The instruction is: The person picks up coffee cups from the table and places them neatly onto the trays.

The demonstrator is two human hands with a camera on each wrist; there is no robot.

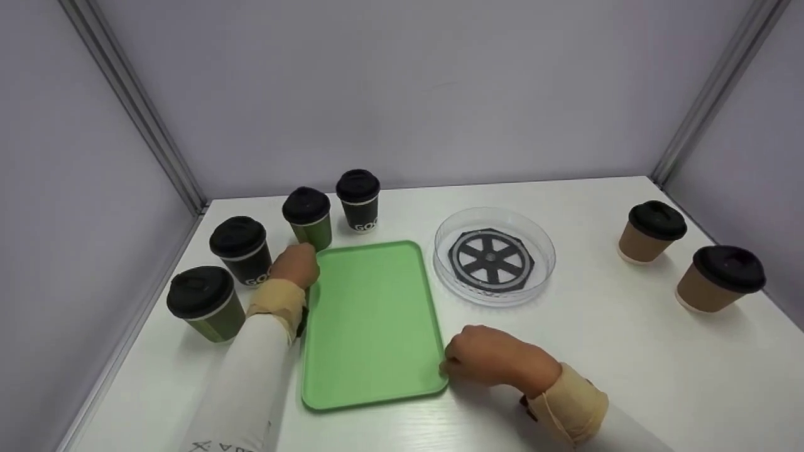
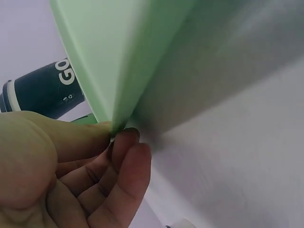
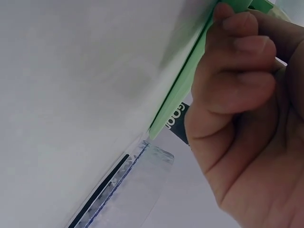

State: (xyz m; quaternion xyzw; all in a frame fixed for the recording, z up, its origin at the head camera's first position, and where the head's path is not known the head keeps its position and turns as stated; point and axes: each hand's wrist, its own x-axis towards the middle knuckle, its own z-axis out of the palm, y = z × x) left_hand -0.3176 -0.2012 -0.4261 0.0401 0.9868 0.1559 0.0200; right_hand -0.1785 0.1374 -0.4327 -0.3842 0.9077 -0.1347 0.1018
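Observation:
A green rectangular tray [image 1: 377, 326] lies in front of me in the head view. My left hand [image 1: 296, 266] pinches its far left corner between thumb and fingers, as the left wrist view shows at the tray edge [image 2: 102, 71]. At the near right corner my right hand [image 1: 480, 356] pinches the rim, with its other fingers curled in the right wrist view. Close by my left hand stand a green paper cup [image 1: 314, 231] and a black paper cup [image 1: 248, 260], both with black lids.
Another black cup [image 1: 359, 204] stands behind the tray, and a larger green cup [image 1: 210, 307] at the left. A clear round dish [image 1: 543, 276] with a dark wheel-like pattern sits right of the tray. Two brown lidded cups [image 1: 644, 242] stand far right. Walls enclose the white table [image 1: 597, 326].

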